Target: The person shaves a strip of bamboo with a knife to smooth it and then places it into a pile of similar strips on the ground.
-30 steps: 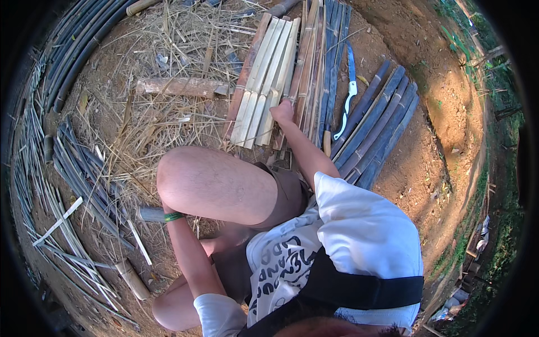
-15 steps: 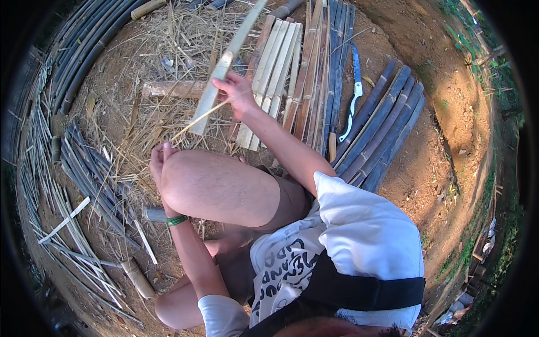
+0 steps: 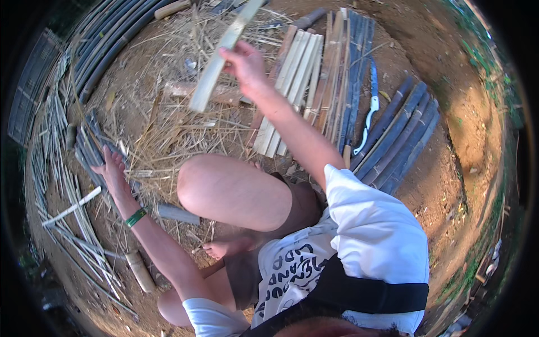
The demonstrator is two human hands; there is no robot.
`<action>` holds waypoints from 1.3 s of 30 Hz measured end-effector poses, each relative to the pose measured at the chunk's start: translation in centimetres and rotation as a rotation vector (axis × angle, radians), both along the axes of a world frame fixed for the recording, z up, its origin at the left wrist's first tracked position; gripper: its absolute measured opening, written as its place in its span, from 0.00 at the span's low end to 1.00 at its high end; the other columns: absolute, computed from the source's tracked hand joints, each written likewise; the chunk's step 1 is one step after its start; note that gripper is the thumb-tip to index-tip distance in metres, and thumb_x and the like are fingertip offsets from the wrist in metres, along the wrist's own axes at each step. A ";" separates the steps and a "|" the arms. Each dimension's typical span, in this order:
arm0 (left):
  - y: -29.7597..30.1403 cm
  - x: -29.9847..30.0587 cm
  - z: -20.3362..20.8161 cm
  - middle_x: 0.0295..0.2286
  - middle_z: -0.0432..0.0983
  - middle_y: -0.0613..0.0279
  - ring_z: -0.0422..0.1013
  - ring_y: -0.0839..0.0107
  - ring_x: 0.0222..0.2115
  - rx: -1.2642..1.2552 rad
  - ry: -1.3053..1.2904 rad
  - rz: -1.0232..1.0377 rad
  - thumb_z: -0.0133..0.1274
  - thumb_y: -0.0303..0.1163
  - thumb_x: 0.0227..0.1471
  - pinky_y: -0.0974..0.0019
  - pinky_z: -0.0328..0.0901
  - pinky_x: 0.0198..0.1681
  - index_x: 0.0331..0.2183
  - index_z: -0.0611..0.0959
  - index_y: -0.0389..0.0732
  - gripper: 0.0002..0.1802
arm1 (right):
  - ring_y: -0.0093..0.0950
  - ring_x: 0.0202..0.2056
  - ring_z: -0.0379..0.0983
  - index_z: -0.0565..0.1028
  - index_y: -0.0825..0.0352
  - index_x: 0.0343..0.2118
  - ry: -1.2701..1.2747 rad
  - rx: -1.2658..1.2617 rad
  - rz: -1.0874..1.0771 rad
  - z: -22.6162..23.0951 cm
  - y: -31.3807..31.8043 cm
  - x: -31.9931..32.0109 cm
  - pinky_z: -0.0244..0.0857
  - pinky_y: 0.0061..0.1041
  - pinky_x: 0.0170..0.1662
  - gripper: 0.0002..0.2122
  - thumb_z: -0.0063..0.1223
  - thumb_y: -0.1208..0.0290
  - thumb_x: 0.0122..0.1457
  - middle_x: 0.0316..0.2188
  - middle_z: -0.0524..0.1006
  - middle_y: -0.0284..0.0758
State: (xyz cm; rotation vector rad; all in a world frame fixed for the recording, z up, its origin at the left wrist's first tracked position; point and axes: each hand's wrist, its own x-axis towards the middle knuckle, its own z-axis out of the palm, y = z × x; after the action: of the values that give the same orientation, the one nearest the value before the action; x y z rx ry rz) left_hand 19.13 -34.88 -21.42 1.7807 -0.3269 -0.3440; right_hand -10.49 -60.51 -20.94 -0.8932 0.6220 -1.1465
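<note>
Right hand (image 3: pixel 242 63) has lifted the pale bamboo slat (image 3: pixel 220 59) clear of the stack since the earlier frame and swung it up toward 11 o'clock; left hand (image 3: pixel 110 168) has left the knee and gone out to 9 o'clock

Right hand: clenched round the slat near its middle, slat tilted, in the air above the straw litter (image 3: pixel 168 126)

Left hand: fingers spread, palm down on the dark bamboo strips (image 3: pixel 90 149) on the ground, pressing or gripping them, cannot tell which; green wristband (image 3: pixel 135 217) just behind it

Step, my read: one slat picked out, being carried over to the working spot in front of the knee. Next move calls for lowering it without snagging the straw, left hand free to steady it

Around:
- stack of pale slats (image 3: pixel 292 95) at 12-1 o'clock, just beside the raised forearm
- dark split culms (image 3: pixel 393 137) at 2 o'clock
- curved knife with white handle (image 3: pixel 368 115) lying between the two piles, blade up, well apart from both hands
- short bamboo stub (image 3: pixel 140 272) at 7 o'clock, thin canes (image 3: pixel 62 185) fanned along 8-10

In the way: bent knee (image 3: pixel 233 191) sits between the hands; loose straw covers the ground there
</note>
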 end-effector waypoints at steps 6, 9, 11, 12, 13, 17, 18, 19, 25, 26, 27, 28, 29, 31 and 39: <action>-5.9 -10.6 6.4 0.45 0.75 0.44 0.75 0.66 0.45 -0.271 0.366 -0.899 0.49 0.43 0.64 0.61 0.70 0.49 0.60 0.63 0.33 0.32 | 0.31 0.36 0.80 0.76 0.72 0.43 -0.160 -0.088 0.137 2.1 5.1 0.6 0.79 0.28 0.38 0.11 0.59 0.76 0.57 0.35 0.78 0.40; -7.7 -13.4 7.0 0.39 0.78 0.54 0.76 0.72 0.40 -0.173 0.348 -0.990 0.51 0.37 0.63 0.70 0.72 0.42 0.56 0.68 0.30 0.27 | 0.27 0.36 0.79 0.76 0.71 0.45 -0.135 -0.101 0.125 1.2 5.8 0.7 0.76 0.27 0.38 0.13 0.60 0.74 0.57 0.35 0.78 0.36; -7.7 -15.1 8.0 0.35 0.78 0.60 0.76 0.78 0.36 -0.105 0.228 -0.900 0.54 0.30 0.59 0.76 0.71 0.38 0.55 0.70 0.30 0.25 | 0.24 0.36 0.77 0.77 0.70 0.45 -0.138 -0.138 0.143 1.1 5.8 1.2 0.74 0.26 0.38 0.14 0.61 0.73 0.57 0.36 0.78 0.34; -7.7 -15.8 7.9 0.35 0.78 0.60 0.75 0.78 0.35 -0.098 0.167 -0.875 0.55 0.29 0.58 0.76 0.70 0.37 0.54 0.71 0.30 0.24 | 0.24 0.36 0.77 0.77 0.70 0.46 -0.126 -0.146 0.167 1.0 5.7 1.2 0.74 0.26 0.38 0.14 0.61 0.73 0.57 0.36 0.78 0.35; -7.7 -16.2 7.5 0.34 0.78 0.61 0.75 0.79 0.34 -0.091 0.107 -0.852 0.56 0.27 0.57 0.77 0.70 0.37 0.53 0.72 0.30 0.24 | 0.24 0.36 0.77 0.76 0.70 0.46 -0.114 -0.154 0.189 0.9 5.5 1.1 0.74 0.26 0.38 0.15 0.62 0.73 0.57 0.36 0.79 0.35; -8.2 -17.4 5.8 0.33 0.77 0.62 0.73 0.79 0.30 -0.157 0.062 -0.780 0.57 0.23 0.55 0.77 0.68 0.34 0.51 0.75 0.30 0.22 | 0.25 0.38 0.78 0.76 0.71 0.49 0.032 -0.213 0.332 0.2 4.0 -0.3 0.74 0.26 0.40 0.18 0.62 0.67 0.58 0.41 0.79 0.38; -8.3 -17.1 5.4 0.34 0.77 0.62 0.72 0.79 0.33 -0.141 0.102 -0.782 0.56 0.24 0.55 0.76 0.67 0.36 0.52 0.74 0.30 0.23 | 0.26 0.39 0.78 0.76 0.70 0.50 0.141 -0.236 0.355 -0.2 3.4 -0.6 0.74 0.26 0.41 0.19 0.61 0.64 0.59 0.42 0.79 0.40; -8.6 -16.6 5.2 0.36 0.77 0.61 0.72 0.78 0.35 -0.127 0.147 -0.791 0.55 0.24 0.56 0.75 0.67 0.39 0.53 0.74 0.30 0.23 | 0.27 0.40 0.78 0.75 0.70 0.51 0.256 -0.257 0.370 -0.7 2.5 -1.2 0.74 0.26 0.41 0.20 0.60 0.61 0.60 0.44 0.79 0.41; -6.1 -11.5 2.9 0.35 0.77 0.60 0.72 0.78 0.31 -0.031 0.131 -0.645 0.56 0.25 0.55 0.77 0.67 0.34 0.51 0.76 0.28 0.22 | 0.36 0.49 0.76 0.78 0.68 0.48 0.805 -0.213 -0.136 -10.5 -5.8 -13.2 0.69 0.35 0.53 0.22 0.54 0.52 0.62 0.47 0.79 0.43; -5.4 -10.7 2.8 0.35 0.77 0.59 0.72 0.78 0.31 -0.028 0.131 -0.632 0.56 0.26 0.55 0.77 0.66 0.34 0.51 0.76 0.28 0.23 | 0.44 0.51 0.74 0.78 0.69 0.47 1.152 -0.247 -0.491 -15.5 -7.9 -18.2 0.66 0.39 0.55 0.23 0.55 0.53 0.60 0.48 0.77 0.49; -4.7 -9.7 2.9 0.36 0.77 0.59 0.72 0.77 0.31 -0.007 0.120 -0.647 0.56 0.27 0.55 0.77 0.66 0.34 0.52 0.76 0.29 0.23 | 0.50 0.53 0.70 0.79 0.70 0.46 1.233 -0.217 -0.688 -20.5 -9.8 -24.1 0.62 0.44 0.58 0.24 0.54 0.51 0.60 0.49 0.75 0.53; -3.2 -8.1 3.2 0.36 0.77 0.58 0.72 0.77 0.31 0.023 0.097 -0.631 0.56 0.27 0.55 0.77 0.66 0.34 0.52 0.76 0.29 0.24 | 0.47 0.47 0.74 0.79 0.73 0.39 1.557 -0.259 -0.858 -23.4 -9.3 -28.2 0.68 0.45 0.52 0.20 0.58 0.57 0.54 0.43 0.78 0.53; -0.9 -6.5 3.6 0.35 0.77 0.59 0.72 0.77 0.31 0.059 0.060 -0.502 0.57 0.27 0.54 0.77 0.66 0.33 0.52 0.76 0.30 0.23 | 0.50 0.49 0.71 0.77 0.73 0.42 1.827 -0.246 -0.686 -23.1 -6.7 -29.1 0.66 0.45 0.53 0.22 0.58 0.57 0.54 0.43 0.77 0.53; 1.3 -4.0 4.5 0.33 0.77 0.61 0.71 0.78 0.29 0.131 0.057 -0.535 0.56 0.27 0.54 0.78 0.65 0.32 0.49 0.78 0.29 0.21 | 0.49 0.58 0.61 0.68 0.74 0.53 1.889 0.213 -0.876 -26.9 -4.7 -36.0 0.61 0.45 0.59 0.27 0.56 0.58 0.56 0.54 0.67 0.53; 8.7 2.8 3.7 0.32 0.78 0.60 0.72 0.73 0.31 0.387 -0.009 -0.335 0.55 0.28 0.52 0.72 0.66 0.37 0.46 0.80 0.29 0.19 | 0.49 0.56 0.68 0.71 0.68 0.52 1.767 -0.135 -0.691 -29.2 0.2 -39.6 0.62 0.45 0.58 0.24 0.54 0.56 0.58 0.55 0.70 0.51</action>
State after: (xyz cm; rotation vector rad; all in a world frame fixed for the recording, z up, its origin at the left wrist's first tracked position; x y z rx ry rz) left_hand 21.92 -26.23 -17.71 2.1068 -0.5998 -0.6729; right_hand -50.13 -60.33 -50.15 -1.8009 2.4280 -0.6816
